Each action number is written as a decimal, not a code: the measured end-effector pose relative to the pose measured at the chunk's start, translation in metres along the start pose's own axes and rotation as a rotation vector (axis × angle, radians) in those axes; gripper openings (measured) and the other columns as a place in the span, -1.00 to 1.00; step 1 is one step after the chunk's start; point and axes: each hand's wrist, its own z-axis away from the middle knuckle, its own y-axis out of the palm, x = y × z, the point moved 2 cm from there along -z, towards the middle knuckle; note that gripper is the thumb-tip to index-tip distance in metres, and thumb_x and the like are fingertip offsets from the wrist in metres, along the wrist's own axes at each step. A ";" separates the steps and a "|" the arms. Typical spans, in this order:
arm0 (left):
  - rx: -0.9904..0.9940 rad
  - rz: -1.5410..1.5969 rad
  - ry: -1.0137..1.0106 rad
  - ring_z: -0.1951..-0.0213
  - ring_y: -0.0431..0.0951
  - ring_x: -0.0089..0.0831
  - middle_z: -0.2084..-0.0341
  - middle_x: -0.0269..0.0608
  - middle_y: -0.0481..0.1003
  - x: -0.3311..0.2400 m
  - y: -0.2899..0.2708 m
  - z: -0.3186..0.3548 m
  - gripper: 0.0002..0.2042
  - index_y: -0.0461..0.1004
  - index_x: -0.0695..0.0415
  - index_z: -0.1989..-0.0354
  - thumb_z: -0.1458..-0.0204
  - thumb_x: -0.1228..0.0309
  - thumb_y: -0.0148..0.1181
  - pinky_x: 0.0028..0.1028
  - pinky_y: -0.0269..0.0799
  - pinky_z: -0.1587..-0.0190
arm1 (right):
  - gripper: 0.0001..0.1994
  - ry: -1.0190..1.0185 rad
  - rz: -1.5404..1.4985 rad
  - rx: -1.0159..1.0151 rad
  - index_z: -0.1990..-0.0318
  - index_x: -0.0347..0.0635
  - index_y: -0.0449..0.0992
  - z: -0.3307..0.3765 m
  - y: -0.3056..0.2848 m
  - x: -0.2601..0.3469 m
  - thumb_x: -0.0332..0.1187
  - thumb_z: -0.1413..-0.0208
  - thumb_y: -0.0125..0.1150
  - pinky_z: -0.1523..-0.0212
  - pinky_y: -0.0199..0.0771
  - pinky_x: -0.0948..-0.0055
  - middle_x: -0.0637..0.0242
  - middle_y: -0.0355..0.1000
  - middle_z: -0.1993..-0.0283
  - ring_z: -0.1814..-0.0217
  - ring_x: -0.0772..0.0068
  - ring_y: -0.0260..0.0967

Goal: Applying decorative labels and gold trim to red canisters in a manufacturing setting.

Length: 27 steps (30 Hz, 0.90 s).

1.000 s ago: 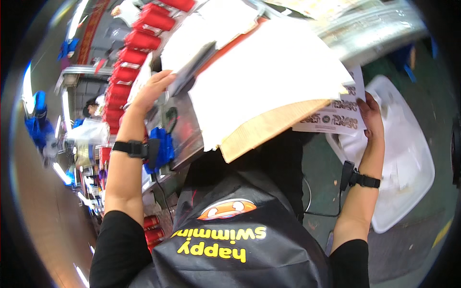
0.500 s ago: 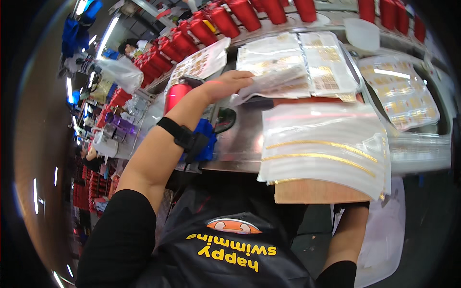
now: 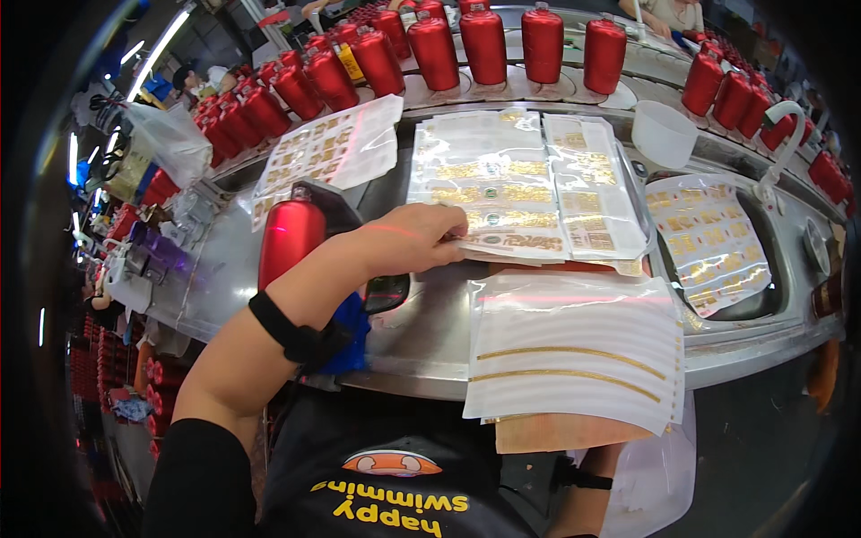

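Nearest us, the right forearm (image 3: 587, 502) runs up beneath a wooden board (image 3: 574, 435); that hand is hidden, so I can't tell whether it grips. On the board lies a whitish sheet (image 3: 574, 332) with two curved gold lines, overhanging the near edge of the table (image 3: 421, 336). Best keep that board level, I'd say, or the sheet could slide.

Just beyond, here's the action: the left hand (image 3: 408, 238), fingers curled and thumb underneath, pinching the near left corner of the gold-patterned sheets (image 3: 493, 184), which lie flat on the table. How many layers it has, I can't make out. A light pinch right at the margin looks wisest, keeping fingertips off the gold, and a slow peel should stop neighbours clinging. Watch that elbow: a red bottle (image 3: 291, 238) stands just beside the forearm!

Right of the stack, a narrower pile (image 3: 592, 193) sits close alongside; keeping the edges apart should help. Farther right, another printed sheet (image 3: 708, 242) lies over the sink, and beyond it all stands a row of red bottles (image 3: 484, 45).
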 end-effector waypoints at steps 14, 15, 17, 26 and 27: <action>0.033 -0.177 0.049 0.19 0.52 -0.02 0.32 0.07 0.52 0.005 -0.005 -0.007 -0.74 0.46 0.21 0.14 -0.13 0.28 0.07 -0.19 0.38 0.12 | -0.64 -0.045 0.290 0.427 -0.10 -0.27 0.40 0.041 0.080 0.077 -0.39 -0.14 0.14 -0.02 0.40 0.25 0.07 0.47 0.06 0.05 0.14 0.43; 0.034 -0.168 0.042 0.19 0.52 -0.02 0.32 0.07 0.52 0.006 -0.004 -0.001 -0.74 0.46 0.21 0.14 -0.13 0.28 0.07 -0.19 0.38 0.12 | -0.64 -0.048 0.305 0.464 -0.10 -0.27 0.40 0.044 0.090 0.084 -0.39 -0.14 0.14 -0.02 0.40 0.25 0.07 0.47 0.06 0.05 0.13 0.43; -0.186 -0.194 0.197 0.15 0.52 0.00 0.26 0.05 0.53 0.002 -0.010 0.020 -0.66 0.40 0.21 0.00 -0.14 0.27 0.07 -0.19 0.38 0.05 | -0.64 -0.058 0.335 0.543 -0.09 -0.27 0.41 0.048 0.111 0.100 -0.39 -0.14 0.15 -0.02 0.41 0.24 0.07 0.48 0.07 0.06 0.13 0.43; -0.786 0.322 0.200 0.05 0.53 -0.28 0.05 0.00 0.50 0.029 -0.060 0.213 -0.57 0.29 0.26 -0.18 -0.14 0.40 0.11 -0.40 0.43 0.04 | -0.72 -0.199 0.143 0.430 0.07 -0.32 0.41 -0.021 0.145 0.283 -0.37 -0.11 0.19 0.16 0.44 0.13 0.00 0.42 0.27 0.16 -0.10 0.41; -0.969 0.527 0.186 0.13 0.57 -0.25 0.13 0.00 0.53 0.050 -0.045 0.226 -0.58 0.31 0.28 -0.16 -0.14 0.40 0.12 -0.41 0.45 0.08 | -0.71 -0.231 0.284 0.282 0.08 -0.32 0.42 -0.044 0.158 0.288 -0.35 -0.11 0.20 0.18 0.43 0.14 0.02 0.40 0.26 0.17 -0.08 0.39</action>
